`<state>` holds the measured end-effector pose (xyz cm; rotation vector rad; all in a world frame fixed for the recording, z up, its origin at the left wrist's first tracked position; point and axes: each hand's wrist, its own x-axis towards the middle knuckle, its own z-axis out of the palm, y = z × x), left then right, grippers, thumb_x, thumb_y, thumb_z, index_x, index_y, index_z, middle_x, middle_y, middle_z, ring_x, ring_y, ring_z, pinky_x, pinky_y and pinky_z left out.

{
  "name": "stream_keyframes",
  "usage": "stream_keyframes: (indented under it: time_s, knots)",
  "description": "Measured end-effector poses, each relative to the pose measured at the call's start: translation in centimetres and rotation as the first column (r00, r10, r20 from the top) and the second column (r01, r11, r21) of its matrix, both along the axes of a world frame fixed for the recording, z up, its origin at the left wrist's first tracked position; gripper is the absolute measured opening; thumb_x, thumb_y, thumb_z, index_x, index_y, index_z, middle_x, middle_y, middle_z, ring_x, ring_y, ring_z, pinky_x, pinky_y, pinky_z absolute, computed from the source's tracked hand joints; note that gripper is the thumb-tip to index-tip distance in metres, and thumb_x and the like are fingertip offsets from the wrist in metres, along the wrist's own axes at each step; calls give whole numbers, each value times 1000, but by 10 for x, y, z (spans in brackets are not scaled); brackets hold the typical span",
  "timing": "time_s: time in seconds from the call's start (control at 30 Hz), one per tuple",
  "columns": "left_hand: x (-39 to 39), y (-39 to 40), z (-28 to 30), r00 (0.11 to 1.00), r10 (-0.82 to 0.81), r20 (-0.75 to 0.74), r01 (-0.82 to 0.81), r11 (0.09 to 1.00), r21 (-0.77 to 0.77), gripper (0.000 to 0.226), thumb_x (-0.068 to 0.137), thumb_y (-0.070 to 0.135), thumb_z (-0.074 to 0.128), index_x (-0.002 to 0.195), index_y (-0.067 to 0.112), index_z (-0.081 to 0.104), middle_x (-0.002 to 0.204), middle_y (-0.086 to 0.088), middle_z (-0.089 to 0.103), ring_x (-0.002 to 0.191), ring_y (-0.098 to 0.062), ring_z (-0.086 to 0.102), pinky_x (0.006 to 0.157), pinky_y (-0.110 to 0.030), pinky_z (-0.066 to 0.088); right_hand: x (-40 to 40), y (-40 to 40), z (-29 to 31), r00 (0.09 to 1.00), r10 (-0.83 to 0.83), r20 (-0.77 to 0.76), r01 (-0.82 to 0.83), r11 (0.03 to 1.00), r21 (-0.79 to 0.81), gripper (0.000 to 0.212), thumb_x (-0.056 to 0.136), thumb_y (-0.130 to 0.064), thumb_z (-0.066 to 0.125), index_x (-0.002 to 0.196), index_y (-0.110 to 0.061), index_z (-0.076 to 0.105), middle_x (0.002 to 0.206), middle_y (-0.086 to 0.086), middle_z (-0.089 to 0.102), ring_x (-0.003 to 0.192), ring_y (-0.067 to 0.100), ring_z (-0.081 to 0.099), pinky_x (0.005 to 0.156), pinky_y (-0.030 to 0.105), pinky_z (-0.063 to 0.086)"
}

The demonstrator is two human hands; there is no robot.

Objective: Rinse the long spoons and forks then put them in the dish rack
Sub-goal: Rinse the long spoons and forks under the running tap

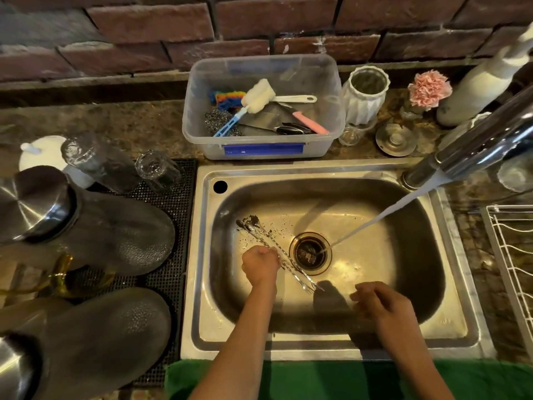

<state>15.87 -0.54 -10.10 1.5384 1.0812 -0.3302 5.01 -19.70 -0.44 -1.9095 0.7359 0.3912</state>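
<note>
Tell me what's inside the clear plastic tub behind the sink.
The clear tub holds a white sponge brush, steel scourer, pink-handled knife and colourful cloth; anything beneath these is hidden.

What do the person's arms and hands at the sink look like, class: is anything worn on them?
Both forearms are bare: no sleeves show up to the frame's bottom edge. The left hand and right hand wear no gloves, and no watch, ring or bracelet is visible.
</note>
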Motion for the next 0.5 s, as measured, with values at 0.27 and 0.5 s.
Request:
stream_keyframes:
  time_s: [0.27, 0.5]
  knots:
    - [-25, -66, 96, 978, 92, 189, 38, 807, -589, 8, 93, 0, 66, 88, 1, 70, 90, -16, 74, 88, -28, 74, 76, -29, 61, 4, 27, 17, 996, -50, 77, 34, 979, 200, 17, 100, -17, 54, 93, -17, 70, 74, 4, 73, 64, 17, 70, 54, 23, 56]
    - [-53, -106, 110, 983, -36, 179, 122, 862, -492, 19, 91, 10, 70, 77, 19, 79, 93, -7, 75, 93, -25, 65, 88, -45, 52, 21, 11, 25, 712, -702, -9, 476, 473, 741, 18, 96, -19, 58, 99, -11, 74, 80, 6, 71, 69, 15, 67, 61, 26, 57]
